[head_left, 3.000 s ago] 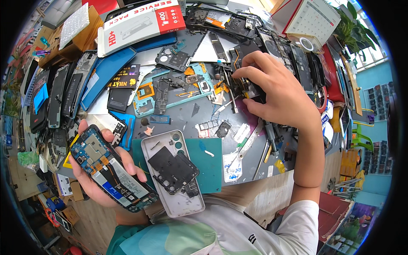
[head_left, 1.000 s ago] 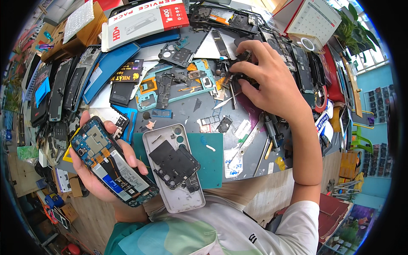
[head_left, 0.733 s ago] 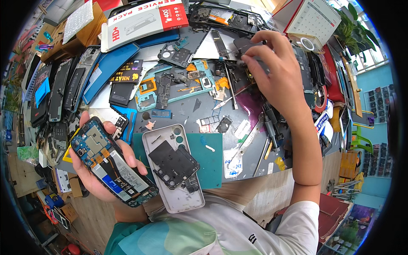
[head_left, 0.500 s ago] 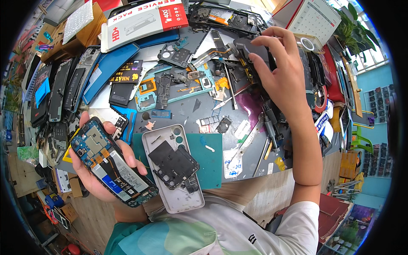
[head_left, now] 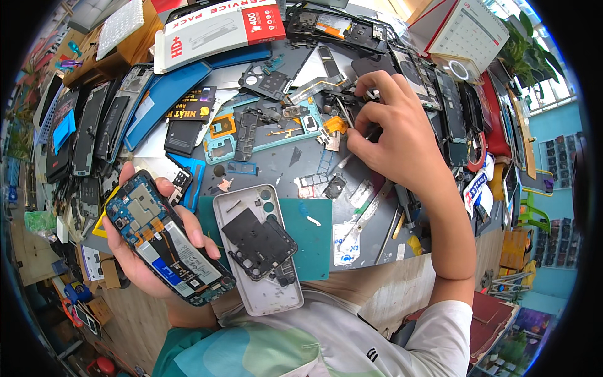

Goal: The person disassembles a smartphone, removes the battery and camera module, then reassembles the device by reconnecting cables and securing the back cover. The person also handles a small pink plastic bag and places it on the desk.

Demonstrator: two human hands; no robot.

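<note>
My left hand (head_left: 135,267) is closed round an opened smartphone (head_left: 166,235), tilted, with its blue circuit board and battery showing. Beside it, a pale phone back cover (head_left: 257,301) lies partly over the green mat (head_left: 314,245) and reaches past the table's front edge. A black inner cover plate (head_left: 254,242) rests in that shell. Over the parts at the right, my right hand (head_left: 392,135) pinches at a slim metal tool (head_left: 348,113); the fingers hide part of it. An orange flex cable (head_left: 336,124) sits just left of these fingertips.
A light-blue phone frame (head_left: 264,147) and loose parts cover the table's middle. Phone shells (head_left: 91,135) crowd the left. A red and white box (head_left: 220,31) and a desk calendar (head_left: 468,38) stand at the back. Several tools lie near the right front edge.
My right hand has come down and nearer from the back right, and its fingers have closed at the slim metal tool. The left hand still holds the opened smartphone in about the same place.
</note>
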